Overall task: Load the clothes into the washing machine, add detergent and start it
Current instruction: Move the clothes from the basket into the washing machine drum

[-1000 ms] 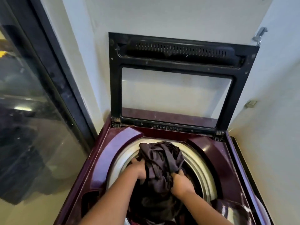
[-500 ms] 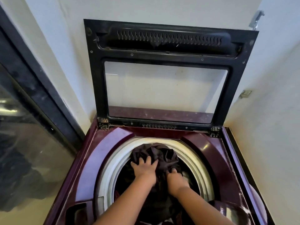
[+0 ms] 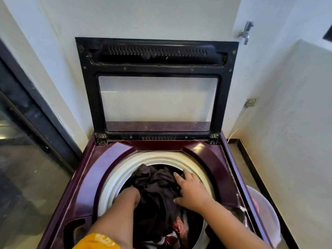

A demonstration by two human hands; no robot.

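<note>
**Head view: two hands settle dark laundry in the open top-loader**

At the far left stands a dark-framed glass door (image 3: 21,159). Just beside it is the maroon washing machine (image 3: 89,177), its black-framed lid (image 3: 156,63) raised upright against the wall. A yellow sleeve (image 3: 97,242) shows at the bottom edge.

The left hand (image 3: 131,196) is plunged into the left side of the load, inside the white drum ring (image 3: 115,178). Its fingers are buried in the fabric, so whether they grasp cloth or only push cannot be told.

The clothes (image 3: 158,187), mostly dark brown with a red and white piece lower down, lie bunched in the drum mouth, and their top reaches roughly the ring's level.

The right hand (image 3: 192,193) lies flat on the right of the heap, fingers spread and pressing, with nothing held.

Further right, a translucent plastic tub (image 3: 265,212) sits on the floor against the machine, and a metal tap (image 3: 245,32) juts from the wall above.

The step in hand looks like seating the load. To do it well:
- Press with flat palms, working round the heap so it sinks evenly.
- Tuck stray folds off the ring so none catches under the lid.
- Leave the load loose, not packed.

No detergent or controls are in view, so those steps appear to remain.
</note>
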